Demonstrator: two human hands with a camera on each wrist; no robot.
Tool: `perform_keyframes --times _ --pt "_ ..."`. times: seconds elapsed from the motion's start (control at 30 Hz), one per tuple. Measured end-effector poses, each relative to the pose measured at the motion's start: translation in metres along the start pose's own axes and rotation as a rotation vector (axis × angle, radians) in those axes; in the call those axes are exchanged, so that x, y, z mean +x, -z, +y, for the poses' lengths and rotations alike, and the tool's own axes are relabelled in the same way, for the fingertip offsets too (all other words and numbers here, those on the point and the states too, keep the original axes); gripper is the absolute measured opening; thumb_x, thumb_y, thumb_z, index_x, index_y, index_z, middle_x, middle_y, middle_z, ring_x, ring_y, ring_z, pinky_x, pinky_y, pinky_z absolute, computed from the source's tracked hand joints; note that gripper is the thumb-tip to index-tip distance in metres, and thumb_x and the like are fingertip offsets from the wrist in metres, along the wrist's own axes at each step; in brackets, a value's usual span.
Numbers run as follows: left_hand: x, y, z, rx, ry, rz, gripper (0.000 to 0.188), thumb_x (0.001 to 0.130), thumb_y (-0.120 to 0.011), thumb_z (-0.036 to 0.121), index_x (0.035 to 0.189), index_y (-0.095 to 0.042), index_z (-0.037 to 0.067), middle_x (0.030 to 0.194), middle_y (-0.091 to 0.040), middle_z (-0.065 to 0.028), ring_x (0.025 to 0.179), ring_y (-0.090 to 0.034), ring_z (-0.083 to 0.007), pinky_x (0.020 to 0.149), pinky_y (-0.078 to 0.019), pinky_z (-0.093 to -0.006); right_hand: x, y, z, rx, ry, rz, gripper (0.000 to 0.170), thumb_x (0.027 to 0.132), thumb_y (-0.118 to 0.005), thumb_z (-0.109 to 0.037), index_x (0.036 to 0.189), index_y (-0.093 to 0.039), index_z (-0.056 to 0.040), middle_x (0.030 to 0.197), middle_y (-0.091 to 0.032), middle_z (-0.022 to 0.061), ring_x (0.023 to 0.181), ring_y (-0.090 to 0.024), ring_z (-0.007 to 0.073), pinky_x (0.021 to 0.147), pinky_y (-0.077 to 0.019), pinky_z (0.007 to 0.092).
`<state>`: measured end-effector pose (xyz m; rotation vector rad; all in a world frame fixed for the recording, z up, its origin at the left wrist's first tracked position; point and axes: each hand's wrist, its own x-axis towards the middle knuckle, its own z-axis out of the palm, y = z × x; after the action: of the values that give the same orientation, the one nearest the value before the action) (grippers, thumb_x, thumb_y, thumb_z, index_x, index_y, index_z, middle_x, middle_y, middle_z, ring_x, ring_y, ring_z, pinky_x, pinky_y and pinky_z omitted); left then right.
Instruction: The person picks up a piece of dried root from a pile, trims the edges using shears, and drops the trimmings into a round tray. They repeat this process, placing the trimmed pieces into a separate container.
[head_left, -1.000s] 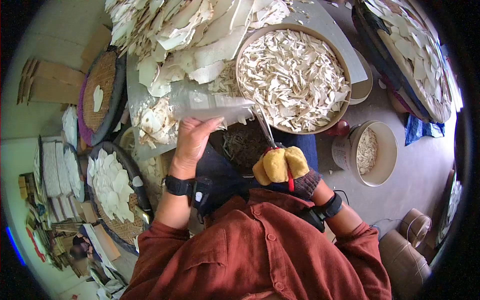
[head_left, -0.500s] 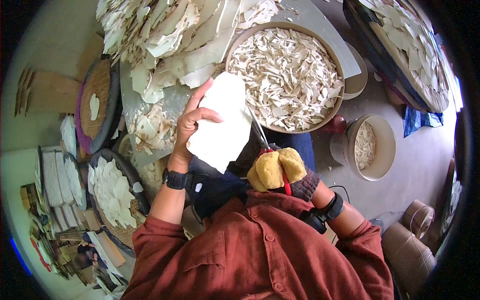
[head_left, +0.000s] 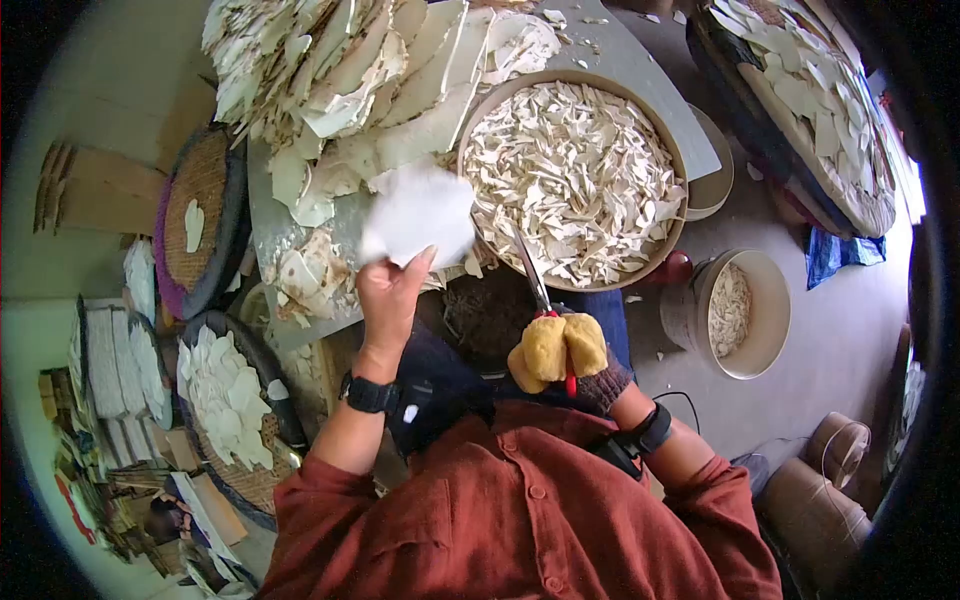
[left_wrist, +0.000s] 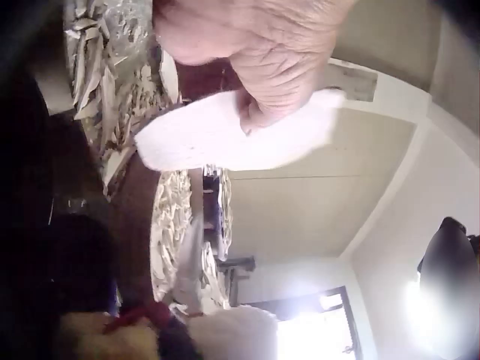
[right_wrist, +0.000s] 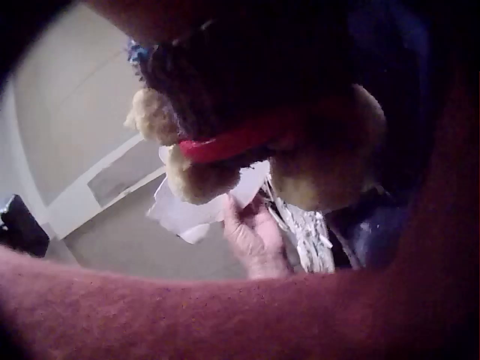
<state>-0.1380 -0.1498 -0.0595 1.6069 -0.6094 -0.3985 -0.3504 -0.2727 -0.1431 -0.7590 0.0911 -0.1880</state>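
In the head view my bare left hand (head_left: 390, 305) pinches a thin, flat white piece (head_left: 420, 215) by its near edge, thumb on top. The piece is blurred in the head view and stands out beyond the fingertips, beside the round tray (head_left: 683, 210) of white chips. The left wrist view shows the thumb lying across the same white piece (left_wrist: 202, 139). My right hand (head_left: 562, 352), in a dark knit glove with yellow foam pads on the fingers, grips red-handled scissors (head_left: 533, 270). Their blades point forward, just right of the piece, over the tray's near rim.
Large ragged white sheets (head_left: 370, 70) are piled at the back left of the grey table (head_left: 665, 110). Crumpled scraps (head_left: 312, 270) lie nearer. A bucket (head_left: 690, 300) with chips stands at the right. Woven trays with flat pieces flank me, one at the left (head_left: 225, 395).
Half a second ago the white piece showed broad and upright beside the blades; now it is swung forward and left, away from them. The scissors stay in the right hand.
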Motion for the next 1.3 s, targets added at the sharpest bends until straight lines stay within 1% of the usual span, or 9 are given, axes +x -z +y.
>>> perform_keyframes --times 0.2,0.33,0.43,0.77,0.9,1.1,1.2,1.27,1.3 --pt "-0.022 0.006 0.012 -0.394 0.327 0.036 0.039 0.083 -0.055 0.0 0.12 -0.044 -0.001 0.109 -0.057 -0.0082 0.095 -0.056 -0.013 0.085 -0.0447 -0.0273 0.014 0.005 0.016 -0.358 -0.081 0.144 0.024 0.079 -0.062 -0.014 0.1 -0.057 -0.0069 0.097 -0.061 0.0081 0.094 -0.058 0.0207 0.087 -0.0449 0.0324" --pt "-0.036 0.01 0.013 -0.326 0.34 0.005 0.045 0.08 -0.057 -0.001 0.122 -0.039 -0.002 0.112 -0.054 -0.0097 0.099 -0.055 -0.0147 0.087 -0.0435 -0.0287 0.027 -0.005 0.015 0.256 -0.121 0.048 0.023 0.083 -0.058 -0.012 0.105 -0.054 -0.0057 0.099 -0.06 0.0079 0.097 -0.057 0.0217 0.089 -0.0449 0.0318" --pt "-0.043 0.012 0.01 -0.3 0.333 0.019 0.047 0.079 -0.058 0.0 0.122 -0.039 -0.002 0.113 -0.054 -0.01 0.1 -0.054 -0.0152 0.088 -0.0428 -0.029 0.035 -0.012 0.021 0.371 -0.123 -0.06 0.024 0.087 -0.053 -0.012 0.11 -0.052 -0.0046 0.108 -0.058 0.0093 0.102 -0.056 0.0223 0.093 -0.0439 0.0332" --pt "-0.048 0.007 0.007 -0.288 0.343 -0.023 0.058 0.078 -0.059 0.001 0.13 -0.034 -0.004 0.119 -0.05 -0.0097 0.109 -0.049 -0.016 0.094 -0.0382 -0.0291 0.03 -0.018 0.017 -0.367 0.006 0.023 0.037 0.077 -0.065 -0.018 0.11 -0.053 -0.0077 0.107 -0.059 0.009 0.101 -0.056 0.022 0.092 -0.0433 0.0316" --pt "-0.057 -0.005 0.003 -0.233 0.236 0.044 0.063 0.077 -0.059 -0.001 0.133 -0.029 -0.004 0.123 -0.048 -0.0104 0.11 -0.048 -0.017 0.096 -0.0372 -0.0298 0.029 -0.019 0.01 -0.41 -0.069 0.056 0.038 0.076 -0.064 -0.02 0.111 -0.053 -0.0084 0.106 -0.06 0.008 0.101 -0.056 0.022 0.093 -0.0428 0.0315" --pt "-0.055 0.009 0.003 -0.278 0.31 -0.036 0.067 0.078 -0.058 -0.003 0.136 -0.023 -0.004 0.128 -0.042 -0.0119 0.113 -0.045 -0.0165 0.097 -0.0358 -0.0294 0.031 -0.017 0.015 -0.473 -0.017 0.011 0.027 0.084 -0.053 -0.021 0.107 -0.054 -0.0083 0.105 -0.06 0.0085 0.102 -0.055 0.0234 0.093 -0.0429 0.0331" --pt "-0.054 0.01 0.001 -0.228 0.311 -0.07 0.067 0.078 -0.057 -0.003 0.136 -0.023 -0.005 0.127 -0.043 -0.0119 0.113 -0.046 -0.0162 0.097 -0.0357 -0.0291 0.039 -0.021 0.007 0.118 -0.097 -0.077 0.023 0.09 -0.047 -0.014 0.111 -0.051 -0.0042 0.108 -0.058 0.0101 0.103 -0.056 0.0227 0.093 -0.0442 0.0347" --pt "-0.051 0.011 0.006 -0.257 0.345 -0.122 0.066 0.077 -0.058 -0.002 0.135 -0.026 -0.004 0.127 -0.044 -0.0112 0.114 -0.045 -0.0166 0.098 -0.035 -0.0292 0.039 -0.022 -0.001 -0.129 -0.106 -0.173 0.022 0.093 -0.044 -0.011 0.113 -0.049 -0.0023 0.109 -0.057 0.0108 0.103 -0.056 0.0224 0.093 -0.0449 0.0352" --pt "-0.05 0.01 0.008 -0.272 0.361 -0.147 0.066 0.077 -0.059 -0.002 0.135 -0.027 -0.004 0.127 -0.045 -0.0109 0.115 -0.045 -0.0168 0.098 -0.0346 -0.0292 0.036 -0.019 -0.006 -0.716 -0.057 -0.218 0.022 0.093 -0.044 -0.011 0.113 -0.049 -0.0024 0.109 -0.057 0.0108 0.102 -0.056 0.0225 0.093 -0.0449 0.0351"
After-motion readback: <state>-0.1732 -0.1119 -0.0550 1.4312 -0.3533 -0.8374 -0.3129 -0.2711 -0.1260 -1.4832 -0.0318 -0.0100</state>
